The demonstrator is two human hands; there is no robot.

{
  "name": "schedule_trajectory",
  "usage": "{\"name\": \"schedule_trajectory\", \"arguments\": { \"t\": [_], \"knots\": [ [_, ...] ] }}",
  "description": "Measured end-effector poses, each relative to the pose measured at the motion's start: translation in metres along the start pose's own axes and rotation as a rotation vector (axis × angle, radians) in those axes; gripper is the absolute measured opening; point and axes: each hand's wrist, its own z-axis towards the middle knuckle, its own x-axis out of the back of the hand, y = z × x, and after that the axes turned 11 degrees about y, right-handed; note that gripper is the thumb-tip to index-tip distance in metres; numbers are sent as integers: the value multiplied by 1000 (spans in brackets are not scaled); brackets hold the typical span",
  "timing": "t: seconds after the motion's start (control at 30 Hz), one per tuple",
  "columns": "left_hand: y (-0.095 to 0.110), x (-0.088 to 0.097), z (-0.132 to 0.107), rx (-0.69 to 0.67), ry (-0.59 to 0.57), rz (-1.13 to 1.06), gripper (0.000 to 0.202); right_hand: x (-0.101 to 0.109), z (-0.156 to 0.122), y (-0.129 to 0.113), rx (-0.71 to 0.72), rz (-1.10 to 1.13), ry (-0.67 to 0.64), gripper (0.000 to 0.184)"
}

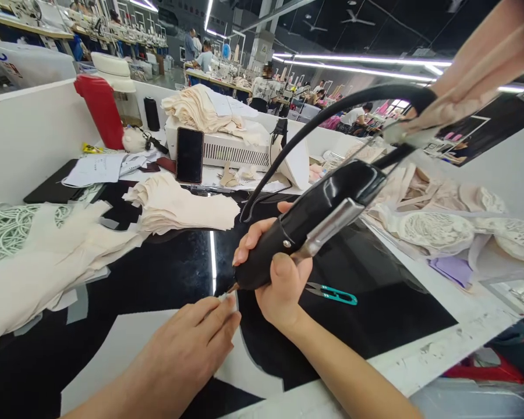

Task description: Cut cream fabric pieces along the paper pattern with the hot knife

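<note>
My right hand (283,285) is wrapped around a black corded hand tool (305,215) with a metal lever along its side. The tool tilts, its narrow coppery tip pointing down and left. My left hand (196,337) is closed, its fingertips pinching the edge of a pale fabric piece (140,337) close to that tip. Most of the piece lies flat on the black tabletop (179,262), partly under my left hand and forearm. Exactly where the tip meets the fabric is hidden by my fingers. To the right of my right hand lie teal thread snips (338,295).
Stacks of cream fabric pieces (187,203) and light green cord (9,233) lie on the left. A phone (189,155) leans on a white box (231,148) at the back. Lace bra parts (436,230) are piled at right. The tool's black cable (314,116) arches above.
</note>
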Motion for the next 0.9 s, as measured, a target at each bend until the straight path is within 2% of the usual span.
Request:
{"name": "schedule_trajectory", "arguments": {
  "t": [0.17,0.33,0.5,0.73,0.9],
  "knots": [
    [-3,3,1,-33,-17,23,46,3,4,-4,10,0,-27,37],
    [-7,7,2,-53,-45,40,45,1,17,-25,9,-92,-80,49],
    [-14,15,7,-82,-89,-5,40,-5,24,-41,10,-236,-46,43],
    [-27,38,0,-165,-144,-54,37,-7,18,-41,57,-322,79,41],
    [-37,44,2,-179,-167,-23,38,0,18,-42,62,-266,51,40]
  ]
}}
